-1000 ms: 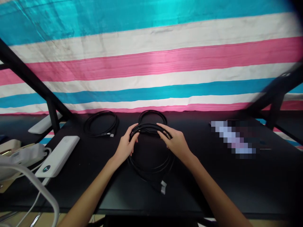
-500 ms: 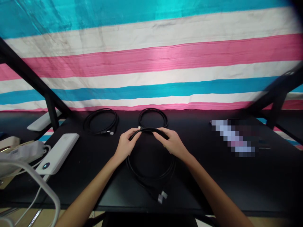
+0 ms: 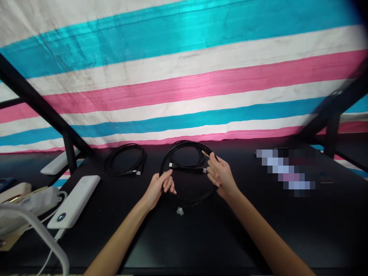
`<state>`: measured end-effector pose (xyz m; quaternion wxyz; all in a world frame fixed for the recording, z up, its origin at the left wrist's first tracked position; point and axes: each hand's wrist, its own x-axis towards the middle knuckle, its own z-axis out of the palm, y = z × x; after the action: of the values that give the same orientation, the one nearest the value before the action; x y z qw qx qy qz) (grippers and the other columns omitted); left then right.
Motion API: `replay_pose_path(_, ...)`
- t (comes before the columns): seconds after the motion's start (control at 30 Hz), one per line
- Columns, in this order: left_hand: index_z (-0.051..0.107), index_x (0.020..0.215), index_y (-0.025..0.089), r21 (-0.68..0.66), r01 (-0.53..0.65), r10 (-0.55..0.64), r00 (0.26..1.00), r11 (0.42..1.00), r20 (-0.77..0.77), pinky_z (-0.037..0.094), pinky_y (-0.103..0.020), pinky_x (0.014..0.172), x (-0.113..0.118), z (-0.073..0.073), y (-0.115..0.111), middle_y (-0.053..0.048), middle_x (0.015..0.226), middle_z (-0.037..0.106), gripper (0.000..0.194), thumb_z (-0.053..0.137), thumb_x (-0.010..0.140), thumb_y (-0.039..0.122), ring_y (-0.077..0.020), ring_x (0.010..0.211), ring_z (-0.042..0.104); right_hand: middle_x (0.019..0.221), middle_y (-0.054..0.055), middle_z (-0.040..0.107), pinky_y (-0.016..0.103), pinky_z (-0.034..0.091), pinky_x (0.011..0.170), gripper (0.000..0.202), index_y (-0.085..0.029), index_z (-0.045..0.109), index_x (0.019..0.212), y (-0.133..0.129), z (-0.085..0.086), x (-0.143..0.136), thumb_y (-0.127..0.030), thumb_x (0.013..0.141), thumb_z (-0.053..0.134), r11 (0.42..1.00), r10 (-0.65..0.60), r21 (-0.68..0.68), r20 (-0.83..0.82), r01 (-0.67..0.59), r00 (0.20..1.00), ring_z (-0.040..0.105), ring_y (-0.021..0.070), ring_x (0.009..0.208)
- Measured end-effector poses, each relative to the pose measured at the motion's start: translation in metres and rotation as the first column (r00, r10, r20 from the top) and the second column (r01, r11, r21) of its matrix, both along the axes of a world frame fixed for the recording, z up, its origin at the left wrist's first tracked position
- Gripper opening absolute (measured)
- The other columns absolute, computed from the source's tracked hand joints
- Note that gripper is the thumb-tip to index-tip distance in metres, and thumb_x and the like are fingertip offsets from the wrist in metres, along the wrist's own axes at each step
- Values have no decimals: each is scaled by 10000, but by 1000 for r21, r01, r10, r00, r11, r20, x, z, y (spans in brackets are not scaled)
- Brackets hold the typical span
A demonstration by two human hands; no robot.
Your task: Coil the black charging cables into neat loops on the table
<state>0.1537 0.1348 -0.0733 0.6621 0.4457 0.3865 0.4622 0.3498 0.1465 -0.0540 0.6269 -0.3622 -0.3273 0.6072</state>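
A coiled black cable (image 3: 198, 144) is held upright or tilted between my two hands, its loop arching over the far side. Its pale-capped plug ends hang low, nearer to me. My left hand (image 3: 161, 184) wraps round the left side of the loop, thumb on top, fingers curled. On the loop's right side, my right hand (image 3: 220, 172) grips it with bent fingers. Just behind lies a second black cable coil (image 3: 186, 168), partly covered by the held one, its two plugs showing. Farther left rests a third black cable coil (image 3: 120, 174) with its plugs together.
A white power bank (image 3: 76, 201) with a small lit display lies on the black table (image 3: 161, 245) at left. Beside it are a white power strip (image 3: 43, 201) and a thick white cable (image 3: 43, 226). Black frame bars (image 3: 43, 107) slant at both sides before a striped sheet (image 3: 172, 88).
My hands have moved apart from the top of the loop to its two sides. The loop and its plug ends have lifted away from the table's front. The view has tilted slightly.
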Motion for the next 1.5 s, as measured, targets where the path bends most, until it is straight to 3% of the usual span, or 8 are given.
replay_pose_path(0.1,424,454,190,53,3,3,993,999,-116,443,-290,740,0,-2,0,-9,493,528,454,589,826,393,-157,653,558,365,-137,272,117,144,223,356,-144,679,896,1,0,2,-443,713,741,1000,-10,6,-91,10,996,127,14,274)
replay_pose_path(0.27,640,836,149,20,68,-58,951,997,-305,413,-277,742,-2,-3,-2,-44,798,656,279,577,839,422,-168,778,583,352,-133,306,129,128,211,371,-153,681,946,1,0,6,-440,718,739,999,33,31,-164,-28,986,110,20,263)
replay_pose_path(0.4,625,900,159,-15,175,-172,942,984,-287,441,-293,789,0,-4,-5,-51,908,654,341,537,856,486,-174,827,617,365,-134,311,133,135,212,350,-176,674,972,0,2,10,-438,746,718,996,29,87,-194,-13,981,115,25,261)
replay_pose_path(0.57,620,985,136,-44,178,-183,939,983,-293,481,-256,658,3,-8,-4,-96,936,671,469,510,838,567,-197,861,636,374,-128,318,132,130,221,295,-169,680,977,0,3,13,-393,786,700,994,65,105,-275,-38,959,144,13,258)
replay_pose_path(0.8,550,1098,120,-15,149,-146,936,989,-321,480,-227,433,2,-9,1,-40,718,646,507,520,834,552,-160,517,650,377,-127,315,130,138,225,265,-191,676,954,1,5,15,-408,803,680,993,78,105,-226,-55,971,171,10,249)
replay_pose_path(1.0,449,1153,177,-29,125,-127,935,992,-331,369,-156,280,0,-2,-2,-100,980,659,473,563,827,499,-133,446,638,353,-128,323,129,135,225,265,-180,680,929,0,5,14,-389,768,708,991,66,122,-149,-48,987,172,14,244)
replay_pose_path(1.27,309,1339,282,-147,408,-431,878,901,-207,487,-182,393,-3,-2,-9,-170,1391,400,564,579,855,387,-151,627,704,330,-124,317,140,120,238,203,-191,699,896,-4,5,12,-339,758,707,990,79,133,-181,-56,980,141,24,253)
replay_pose_path(1.5,267,1365,226,-197,358,-386,913,913,-129,521,-220,435,0,0,-10,-216,1374,428,589,550,873,383,-174,647,703,337,-126,271,128,144,254,180,-217,726,912,-7,2,13,-327,778,678,974,189,174,-268,-145,945,56,34,284)
